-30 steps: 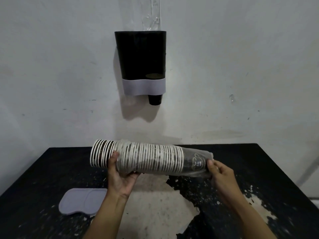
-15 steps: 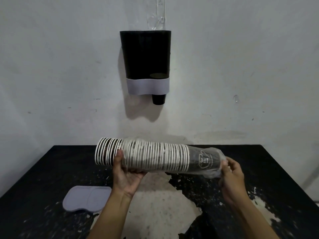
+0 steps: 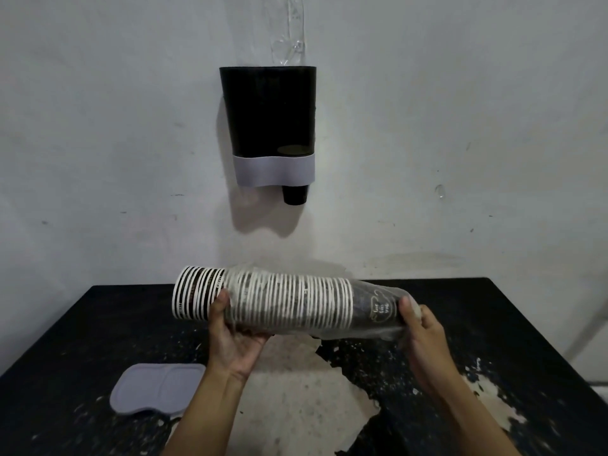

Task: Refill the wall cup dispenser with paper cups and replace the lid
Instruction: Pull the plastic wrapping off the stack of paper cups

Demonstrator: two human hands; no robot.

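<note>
Cups: stack (image 3: 263, 301) lies level above the table's (image 3: 493, 324) back edge, rims left, bases right, part-sleeved in a plastic bag (image 3: 378, 311).
Left hand (image 3: 235, 337): cradles the stack, thumb curled over.
Right hand (image 3: 424, 337): pinches the bag's end.
Lid (image 3: 158, 388): flat near the left edge.
Dispenser (image 3: 268, 123): on the wall, open-topped.

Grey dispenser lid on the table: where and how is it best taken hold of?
The flat grey plastic lid lies flat on the black table, so pinch its near-right edge from above, probably with the left hand, which is closest. Both hands hold the cup stack now.

Showing black-and-white striped rims on the cup stack (image 3: 263, 302), clear plastic sleeve (image 3: 378, 311). Showing black over a grey band on the dispenser (image 3: 268, 120); grey lid (image 3: 158, 388) lying on the black, white-chipped table (image 3: 493, 307).
</note>
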